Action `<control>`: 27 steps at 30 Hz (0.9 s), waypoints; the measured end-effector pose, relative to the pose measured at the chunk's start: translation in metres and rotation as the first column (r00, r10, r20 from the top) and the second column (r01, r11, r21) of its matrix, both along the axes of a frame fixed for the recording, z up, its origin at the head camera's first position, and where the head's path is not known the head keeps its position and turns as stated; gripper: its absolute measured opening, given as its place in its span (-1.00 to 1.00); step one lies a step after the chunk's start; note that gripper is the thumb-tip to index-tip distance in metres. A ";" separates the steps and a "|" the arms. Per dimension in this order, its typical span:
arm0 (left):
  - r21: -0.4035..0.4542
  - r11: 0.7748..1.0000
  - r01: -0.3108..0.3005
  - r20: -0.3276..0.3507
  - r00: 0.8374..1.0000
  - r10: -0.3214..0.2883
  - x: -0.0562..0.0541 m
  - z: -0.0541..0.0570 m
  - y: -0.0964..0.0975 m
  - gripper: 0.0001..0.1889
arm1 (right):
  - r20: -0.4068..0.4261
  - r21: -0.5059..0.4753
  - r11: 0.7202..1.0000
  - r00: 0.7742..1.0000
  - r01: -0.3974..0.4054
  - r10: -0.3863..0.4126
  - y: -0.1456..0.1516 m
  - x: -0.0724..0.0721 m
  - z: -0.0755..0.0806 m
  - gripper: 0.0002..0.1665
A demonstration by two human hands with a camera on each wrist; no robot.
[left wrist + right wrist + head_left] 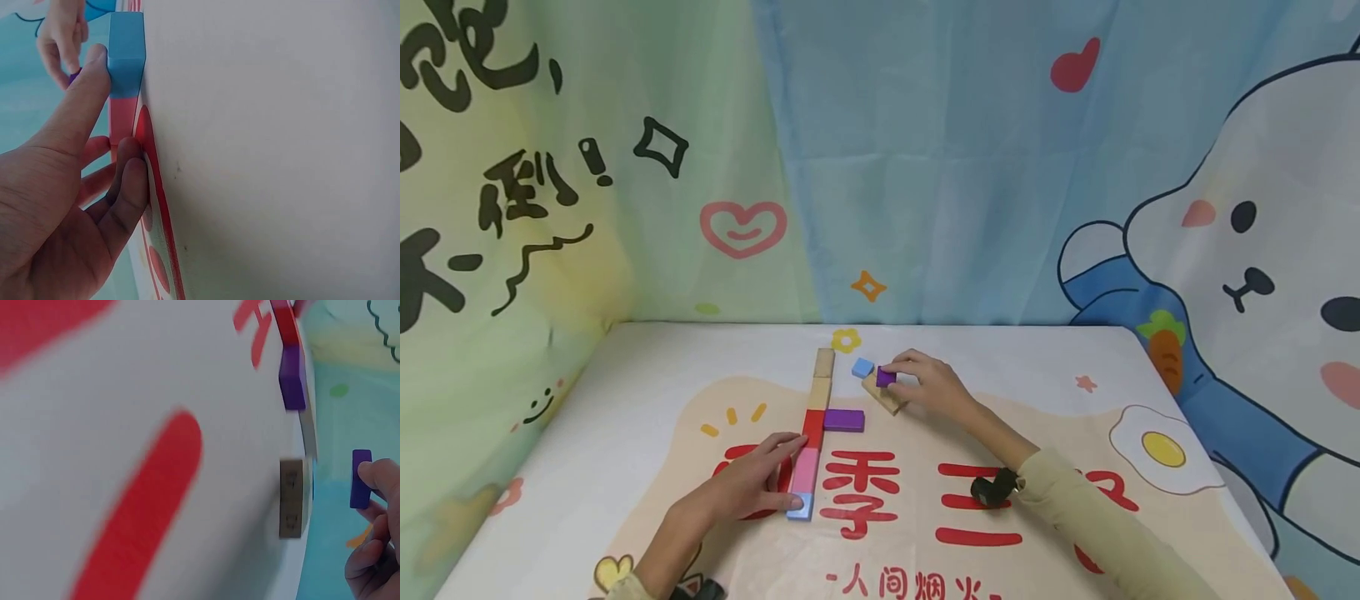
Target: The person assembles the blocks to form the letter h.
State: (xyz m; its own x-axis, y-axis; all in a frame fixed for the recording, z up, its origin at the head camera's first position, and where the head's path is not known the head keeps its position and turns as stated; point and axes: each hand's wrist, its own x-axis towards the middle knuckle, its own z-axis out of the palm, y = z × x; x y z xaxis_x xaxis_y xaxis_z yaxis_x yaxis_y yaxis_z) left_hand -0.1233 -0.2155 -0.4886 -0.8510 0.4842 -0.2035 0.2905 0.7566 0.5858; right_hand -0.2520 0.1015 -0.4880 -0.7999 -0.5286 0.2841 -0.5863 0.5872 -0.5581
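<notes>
My right hand (934,385) pinches a purple block (886,377) between thumb and fingers. In the right wrist view that purple block (360,479) is raised above the table. Below it lie plain wooden blocks (883,398), with a light blue block (862,367) beside them. My left hand (758,475) rests along a line of blocks, its thumb at the light blue end block (127,39) and its fingertips by the pink block (805,472) and red block (813,427). Two wooden blocks (822,379) continue the line away from me. Another purple block (844,420) juts out rightward next to the red one.
A printed cloth (917,500) with red characters covers the table. Behind the table hangs a patterned curtain (925,208). Dark wrist cameras (992,488) are strapped to both arms.
</notes>
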 end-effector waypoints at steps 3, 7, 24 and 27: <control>-0.003 1.000 -0.009 0.003 1.000 0.009 0.000 0.001 0.000 -0.07 | -0.023 -0.020 0.999 0.999 -0.030 0.030 -0.002 0.009 0.000 -0.64; 0.001 1.000 -0.017 0.021 1.000 0.017 -0.001 0.000 0.001 -0.06 | -0.026 -0.034 0.998 0.998 -0.053 0.052 -0.005 0.018 0.000 -0.65; 0.017 1.000 -0.016 0.029 0.999 0.016 0.000 0.001 0.001 -0.06 | 0.096 0.088 0.995 0.995 -0.048 0.040 -0.015 0.041 -0.018 -0.65; 0.018 1.000 -0.015 0.026 1.000 0.015 0.000 0.002 0.001 -0.07 | 0.081 0.109 0.992 0.995 -0.062 0.053 -0.016 0.041 -0.019 -0.65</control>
